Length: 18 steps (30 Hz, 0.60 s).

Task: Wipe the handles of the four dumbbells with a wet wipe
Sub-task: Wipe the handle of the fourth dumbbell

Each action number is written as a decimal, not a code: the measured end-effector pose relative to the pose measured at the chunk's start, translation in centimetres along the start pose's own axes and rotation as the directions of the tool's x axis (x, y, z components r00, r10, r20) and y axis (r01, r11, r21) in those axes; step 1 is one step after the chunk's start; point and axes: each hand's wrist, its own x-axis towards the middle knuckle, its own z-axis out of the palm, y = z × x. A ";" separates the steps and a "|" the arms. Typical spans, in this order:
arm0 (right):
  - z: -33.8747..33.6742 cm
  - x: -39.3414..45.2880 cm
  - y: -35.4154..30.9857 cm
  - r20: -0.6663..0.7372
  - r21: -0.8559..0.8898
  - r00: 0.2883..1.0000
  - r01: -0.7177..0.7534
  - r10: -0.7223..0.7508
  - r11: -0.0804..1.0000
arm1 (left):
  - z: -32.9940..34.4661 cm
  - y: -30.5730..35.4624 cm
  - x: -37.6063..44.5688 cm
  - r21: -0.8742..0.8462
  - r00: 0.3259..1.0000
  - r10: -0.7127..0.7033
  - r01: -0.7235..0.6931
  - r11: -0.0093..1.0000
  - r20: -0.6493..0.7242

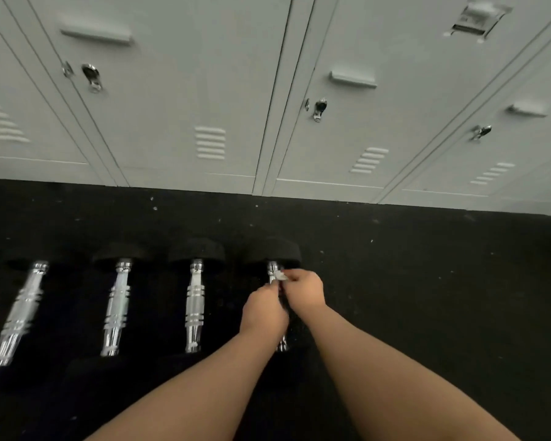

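Both hands held a small wet wipe [279, 275] over the rightmost dumbbell's handle.

The wipe was a pale crumpled scrap near the far end of the fourth dumbbell [273, 269], just below its black head; the right hand [304, 289] pinched it with curled fingers, and the left hand [264, 310], fingers also curled, gripped it just beside; whether the wipe touched the chrome I could not tell; most of that handle was hidden beneath the hands. Three more dumbbells lay in a row to the left on the black speckled floor [427, 281], handles pointing toward the person: the third [194, 305], the second [117, 308], the first [21, 313], set apart from one another. Grey lockers [178, 100] with latches and vents stood beyond.
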 end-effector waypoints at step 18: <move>-0.7 -2.5 2.8 0.134 -0.090 0.981 0.150 -0.138 0.985 | 1.7 -1.4 0.8 0.372 0.984 0.054 -0.115 0.921 0.172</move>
